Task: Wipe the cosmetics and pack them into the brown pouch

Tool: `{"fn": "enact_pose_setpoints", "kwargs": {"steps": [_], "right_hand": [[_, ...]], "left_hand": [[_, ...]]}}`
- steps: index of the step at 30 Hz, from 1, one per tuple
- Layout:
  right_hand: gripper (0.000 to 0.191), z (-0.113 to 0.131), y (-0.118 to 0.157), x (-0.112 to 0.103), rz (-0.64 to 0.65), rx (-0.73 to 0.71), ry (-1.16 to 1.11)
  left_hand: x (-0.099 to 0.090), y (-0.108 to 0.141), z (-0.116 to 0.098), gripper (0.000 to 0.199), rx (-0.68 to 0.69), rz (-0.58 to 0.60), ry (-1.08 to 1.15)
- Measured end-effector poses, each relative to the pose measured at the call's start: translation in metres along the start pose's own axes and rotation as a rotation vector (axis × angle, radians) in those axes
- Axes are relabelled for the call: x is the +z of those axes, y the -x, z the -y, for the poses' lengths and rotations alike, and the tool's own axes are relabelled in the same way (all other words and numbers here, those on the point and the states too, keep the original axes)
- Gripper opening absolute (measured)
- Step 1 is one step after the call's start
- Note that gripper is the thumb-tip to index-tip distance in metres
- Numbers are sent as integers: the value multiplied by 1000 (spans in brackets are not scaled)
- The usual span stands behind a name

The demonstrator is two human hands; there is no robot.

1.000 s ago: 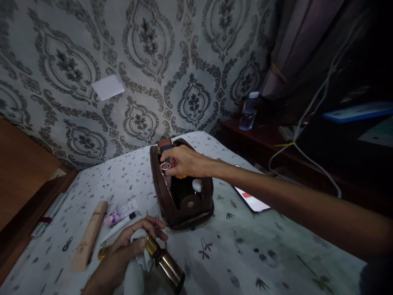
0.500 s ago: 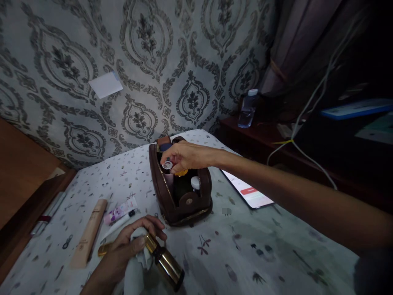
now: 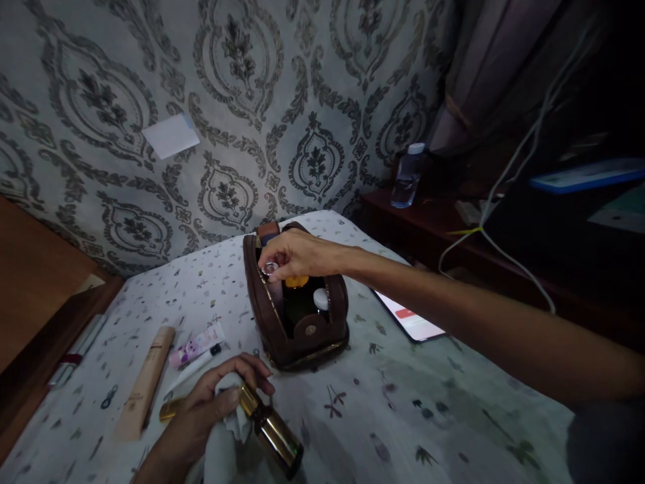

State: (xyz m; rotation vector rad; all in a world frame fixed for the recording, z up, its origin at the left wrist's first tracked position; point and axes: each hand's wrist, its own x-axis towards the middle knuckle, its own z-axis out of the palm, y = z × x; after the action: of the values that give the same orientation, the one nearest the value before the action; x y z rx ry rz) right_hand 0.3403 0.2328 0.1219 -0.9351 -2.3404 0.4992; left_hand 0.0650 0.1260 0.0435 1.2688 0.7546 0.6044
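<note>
A brown zippered toiletry bag [image 3: 267, 343] stands unzipped on the bed. My right hand [image 3: 297, 254] reaches into it, fingers closed around a container with a shiny round top [image 3: 269, 269], whose lower part is hidden. Below that hand are an item with a yellow-orange top [image 3: 296, 280] and a white-capped bottle [image 3: 321, 299], both inside the bag. In front of the bag, my left hand [image 3: 214, 396] is closed around a white cloth [image 3: 222, 444] and the gold cap end of a small shiny gold bottle [image 3: 277, 433]. That bottle slants down to the right.
Left of the bag lie a beige tube [image 3: 146, 383], a purple-and-white tube [image 3: 196, 346], a slim white tube with a black cap [image 3: 194, 370] and a gold item [image 3: 171, 409]. A lit tablet [image 3: 418, 326] lies at right. Beyond are a clear bottle [image 3: 407, 178] and white cables [image 3: 514, 269].
My right hand has shifted slightly left inside the bag, the shiny round top moving with it. My left hand, the cloth and the gold bottle stay nearly still.
</note>
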Motion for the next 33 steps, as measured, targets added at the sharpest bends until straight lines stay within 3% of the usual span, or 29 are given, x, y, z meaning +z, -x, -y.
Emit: {"fn": "enact_pose_setpoints", "kwargs": {"steps": [12, 21, 24, 27, 30, 33], "right_hand": [[15, 8, 11, -3, -39, 78, 110], [23, 5, 19, 4, -33, 114, 98], [29, 5, 25, 5, -50, 115, 107], [40, 24, 37, 11, -212, 64, 193], [20, 62, 58, 37, -433, 22, 199], [19, 100, 82, 79, -306, 39, 9]], "left_hand": [[3, 0, -4, 29, 29, -22, 29], [4, 5, -8, 31, -64, -299, 121], [3, 8, -8, 36, -59, -337, 129], [1, 13, -8, 37, -16, -321, 66], [-1, 19, -11, 33, 25, -290, -54], [0, 25, -16, 29, 96, -260, -227]]}}
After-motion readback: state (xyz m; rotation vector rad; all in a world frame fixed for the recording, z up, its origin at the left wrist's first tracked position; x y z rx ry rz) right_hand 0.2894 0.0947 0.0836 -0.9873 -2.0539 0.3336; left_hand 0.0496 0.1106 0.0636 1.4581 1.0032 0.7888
